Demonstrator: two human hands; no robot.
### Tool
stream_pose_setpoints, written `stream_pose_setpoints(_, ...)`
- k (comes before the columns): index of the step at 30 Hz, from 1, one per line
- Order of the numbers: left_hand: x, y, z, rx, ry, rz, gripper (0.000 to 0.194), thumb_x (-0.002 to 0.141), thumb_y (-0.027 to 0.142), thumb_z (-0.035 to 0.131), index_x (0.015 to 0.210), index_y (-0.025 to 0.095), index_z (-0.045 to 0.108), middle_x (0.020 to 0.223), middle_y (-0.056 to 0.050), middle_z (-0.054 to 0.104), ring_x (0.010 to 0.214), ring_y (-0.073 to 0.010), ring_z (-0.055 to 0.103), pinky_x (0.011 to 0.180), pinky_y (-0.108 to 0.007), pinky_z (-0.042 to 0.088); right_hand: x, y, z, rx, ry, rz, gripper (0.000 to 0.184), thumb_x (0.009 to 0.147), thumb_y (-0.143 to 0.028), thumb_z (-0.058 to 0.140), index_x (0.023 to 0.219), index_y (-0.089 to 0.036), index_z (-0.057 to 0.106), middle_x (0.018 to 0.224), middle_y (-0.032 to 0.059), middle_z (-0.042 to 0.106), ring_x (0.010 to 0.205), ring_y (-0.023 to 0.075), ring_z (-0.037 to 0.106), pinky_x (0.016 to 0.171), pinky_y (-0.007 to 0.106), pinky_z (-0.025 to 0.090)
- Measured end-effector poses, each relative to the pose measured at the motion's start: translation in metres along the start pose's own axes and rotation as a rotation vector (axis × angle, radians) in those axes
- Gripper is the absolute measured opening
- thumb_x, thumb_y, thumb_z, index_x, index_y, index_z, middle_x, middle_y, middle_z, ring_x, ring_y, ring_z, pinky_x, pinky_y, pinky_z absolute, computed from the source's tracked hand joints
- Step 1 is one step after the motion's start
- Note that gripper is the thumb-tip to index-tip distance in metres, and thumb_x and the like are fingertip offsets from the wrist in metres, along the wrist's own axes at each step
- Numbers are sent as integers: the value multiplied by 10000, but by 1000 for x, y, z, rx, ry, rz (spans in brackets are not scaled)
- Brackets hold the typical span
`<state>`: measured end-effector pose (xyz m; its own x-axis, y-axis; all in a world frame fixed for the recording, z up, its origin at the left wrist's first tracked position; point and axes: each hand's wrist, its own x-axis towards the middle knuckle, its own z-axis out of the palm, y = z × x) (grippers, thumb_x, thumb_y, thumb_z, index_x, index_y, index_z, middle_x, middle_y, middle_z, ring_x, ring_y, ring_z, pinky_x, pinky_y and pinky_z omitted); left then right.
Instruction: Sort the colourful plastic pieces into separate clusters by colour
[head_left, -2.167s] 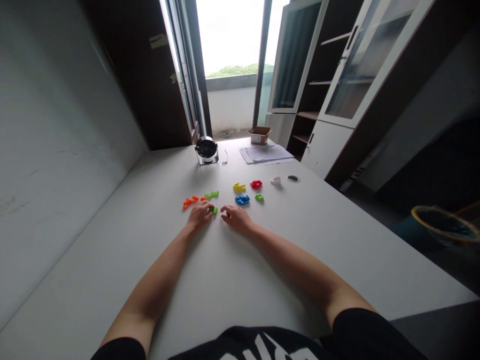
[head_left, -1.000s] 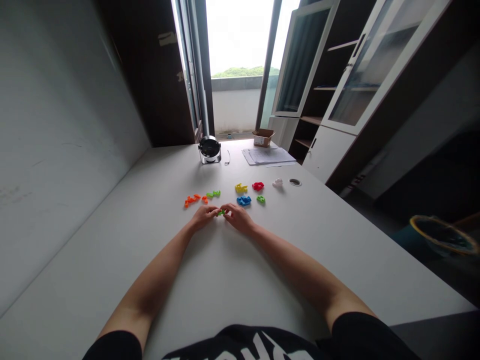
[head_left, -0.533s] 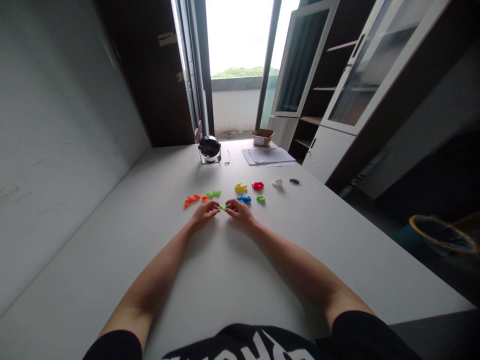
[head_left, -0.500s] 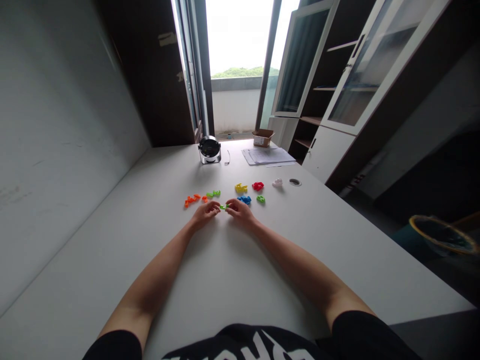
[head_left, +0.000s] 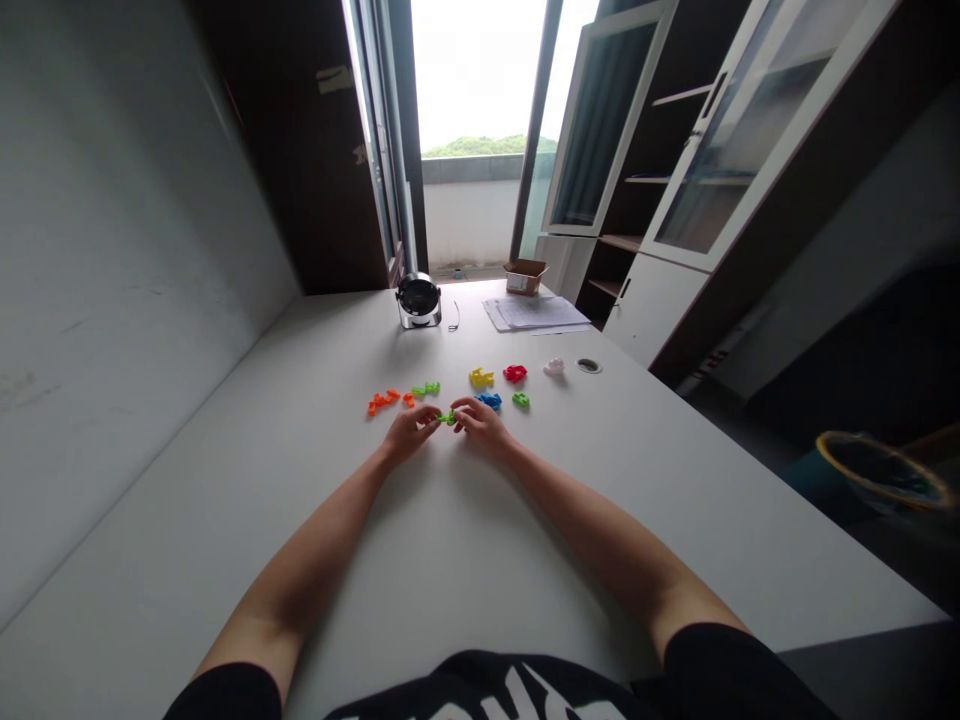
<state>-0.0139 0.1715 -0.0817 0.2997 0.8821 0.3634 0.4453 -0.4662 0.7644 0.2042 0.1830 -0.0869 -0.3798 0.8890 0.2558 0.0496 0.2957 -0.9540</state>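
White bench: small green plastic piece, long axis crosswise, pinched at either end by left hand and right hand equally.

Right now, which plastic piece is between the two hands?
The bright green piece, held between the left hand and right hand. The other green pieces and the orange, yellow, red and blue ones lie apart, untouched.
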Motion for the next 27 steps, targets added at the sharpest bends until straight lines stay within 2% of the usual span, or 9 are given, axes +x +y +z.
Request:
stream_pose_setpoints(7, 0, 0, -3, -5, 4, -43, 269, 886, 401, 610, 1000, 180, 711, 860, -47, 710, 764, -160, 626, 679, -258, 485, 1, 4, 0, -56, 12, -44, 369, 835, -366, 625, 1168, -211, 582, 958, 44, 696, 882, 175, 668, 771, 305, 522)
stream_pose_setpoints(12, -1, 0, -4, -68, -81, -57, 275, 894, 408, 588, 952, 166, 706, 815, -36, 709, 732, -153, 628, 675, -251, 473, 0, 3, 1, -151, 20, -73, 340, 835, -379, 633, 1128, -209, 607, 1014, 56, 679, 893, 174, 658, 758, 298, 522)
stream_pose_setpoints(18, -1, 1, -4, -64, -114, -85, 309, 891, 441, 584, 922, 161, 712, 797, -35, 715, 720, -156, 626, 669, -248, 464, -1, 0, 0, -159, 12, -59, 326, 841, -437, 632, 1058, -195, 625, 878, 29, 679, 810, 170, 637, 729, 292, 505)
stream_pose_setpoints(23, -1, 4, -5, -24, -133, -65, 313, 907, 435, 560, 913, 165, 718, 799, -35, 717, 717, -156, 621, 671, -248, 457, -1, 1, 1, -181, 21, -48, 323, 849, -466, 619, 1019, -191, 632, 783, 5, 659, 716, 153, 597, 645, 259, 448)
stream_pose_setpoints(27, -1, 4, -6, 18, -141, -52, 293, 909, 412, 559, 899, 168, 720, 792, -28, 714, 704, -149, 608, 652, -238, 444, -2, 0, 1, -207, 35, -65, 290, 862, -447, 604, 996, -193, 641, 777, 3, 662, 707, 149, 595, 650, 260, 444)
